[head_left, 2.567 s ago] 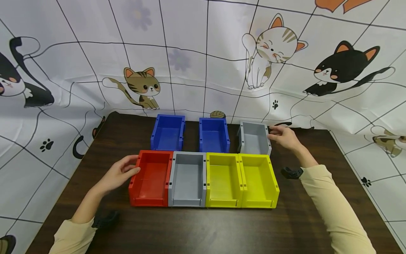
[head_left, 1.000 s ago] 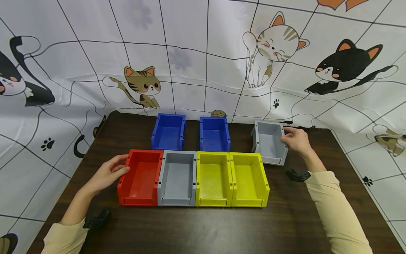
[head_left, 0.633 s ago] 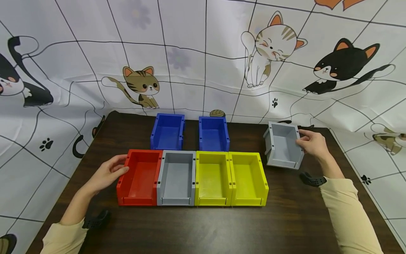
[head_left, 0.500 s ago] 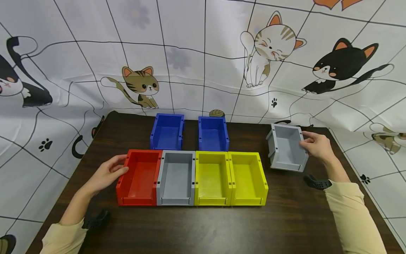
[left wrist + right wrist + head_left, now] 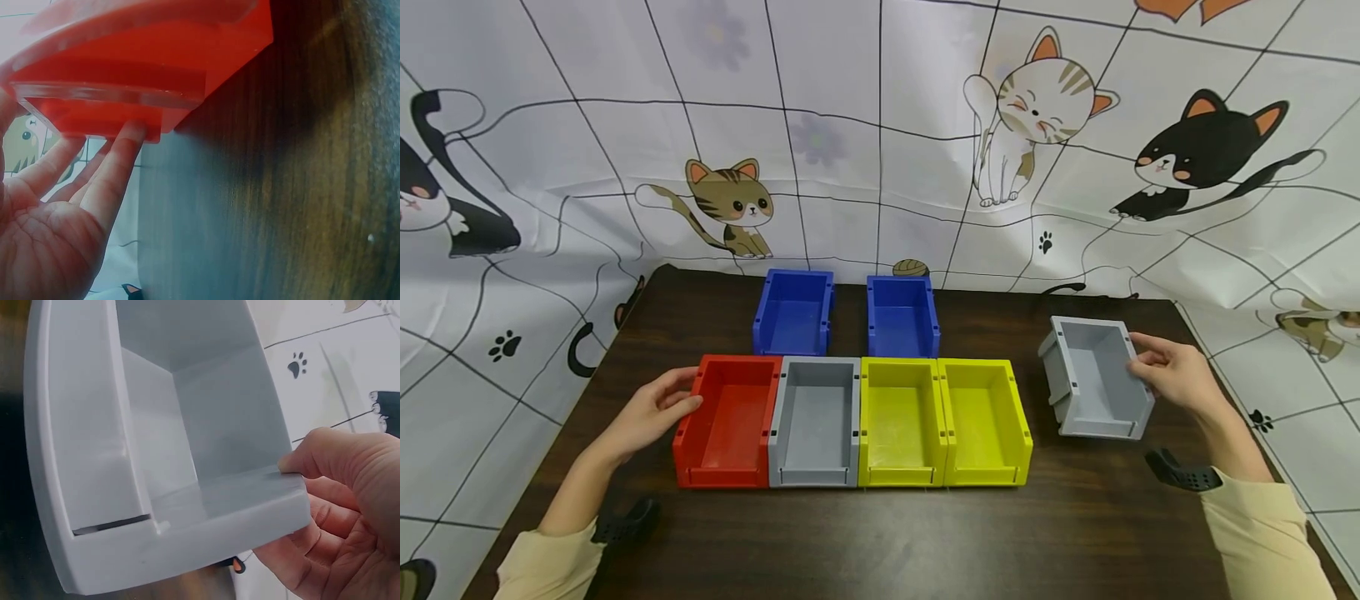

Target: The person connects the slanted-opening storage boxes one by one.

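My right hand [image 5: 1176, 371] pinches the right side wall of a grey plastic storage bin [image 5: 1101, 379], thumb inside and fingers outside. In the right wrist view the grey bin [image 5: 225, 419] is tilted and held above the table. My left hand [image 5: 651, 412] holds the left rim of a red storage bin [image 5: 733, 425]; the left wrist view shows fingertips [image 5: 132, 131] against its outer side. The red bin stands at the left end of a touching row, beside a second grey bin [image 5: 816, 425] and two yellow bins [image 5: 901, 425] [image 5: 985, 425].
Two blue bins [image 5: 793, 317] [image 5: 902, 319] stand apart behind the row on the dark wooden table [image 5: 850, 542]. A white cloth [image 5: 850, 150] with printed cats hangs around the table's back and sides. A black strap is on each wrist.
My right hand has carried the grey bin from beside the right blue bin rightward, then toward me. Earlier, the front row shifted left with my left hand; the blue bins stayed put.
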`<state>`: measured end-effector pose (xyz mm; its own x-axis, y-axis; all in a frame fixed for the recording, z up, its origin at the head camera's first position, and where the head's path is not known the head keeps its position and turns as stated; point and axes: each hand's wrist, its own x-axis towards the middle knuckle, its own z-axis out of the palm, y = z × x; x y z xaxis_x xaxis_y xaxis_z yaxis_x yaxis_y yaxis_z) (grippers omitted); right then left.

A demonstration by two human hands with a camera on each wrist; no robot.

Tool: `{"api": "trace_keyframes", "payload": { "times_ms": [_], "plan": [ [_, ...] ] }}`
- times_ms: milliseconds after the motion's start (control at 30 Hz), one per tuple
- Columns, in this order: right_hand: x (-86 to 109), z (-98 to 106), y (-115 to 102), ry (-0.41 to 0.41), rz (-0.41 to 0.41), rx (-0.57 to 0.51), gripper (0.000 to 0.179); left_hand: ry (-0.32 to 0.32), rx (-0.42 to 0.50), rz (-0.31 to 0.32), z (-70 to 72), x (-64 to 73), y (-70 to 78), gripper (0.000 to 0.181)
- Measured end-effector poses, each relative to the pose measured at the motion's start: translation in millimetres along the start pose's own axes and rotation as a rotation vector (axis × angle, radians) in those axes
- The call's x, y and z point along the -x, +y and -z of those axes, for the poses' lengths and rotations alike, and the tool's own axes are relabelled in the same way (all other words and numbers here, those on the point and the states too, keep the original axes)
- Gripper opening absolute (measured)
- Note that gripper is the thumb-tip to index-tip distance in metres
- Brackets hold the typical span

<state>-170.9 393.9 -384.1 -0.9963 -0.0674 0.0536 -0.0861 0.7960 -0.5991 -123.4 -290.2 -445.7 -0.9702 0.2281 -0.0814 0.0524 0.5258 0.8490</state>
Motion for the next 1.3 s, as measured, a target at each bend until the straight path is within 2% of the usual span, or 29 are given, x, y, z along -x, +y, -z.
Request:
{"api": "trace_keyframes", "payload": {
  "times_ms": [300, 567, 833, 1300],
  "plan": [
    [21.0, 4, -14, 0.001, 0.029, -0.043, 0.046, 0.009, 0.001, -0.013, 0.6, 2.0, -1.8, 0.052],
    [32.8, -1, -27, 0.007, 0.078, -0.109, 0.045, 0.009, 0.014, -0.018, 0.6, 2.3, -2.3, 0.052],
    [34.3, -10, -33, 0.011, 0.109, -0.05, 0.044, 0.005, 0.025, -0.027, 0.5, 2.0, -1.8, 0.052],
    [33.4, -17, -39, -0.044, 0.071, -0.058, 0.046, 0.004, 0.014, -0.021, -0.5, 1.1, -0.7, 0.052]
  ]
}}
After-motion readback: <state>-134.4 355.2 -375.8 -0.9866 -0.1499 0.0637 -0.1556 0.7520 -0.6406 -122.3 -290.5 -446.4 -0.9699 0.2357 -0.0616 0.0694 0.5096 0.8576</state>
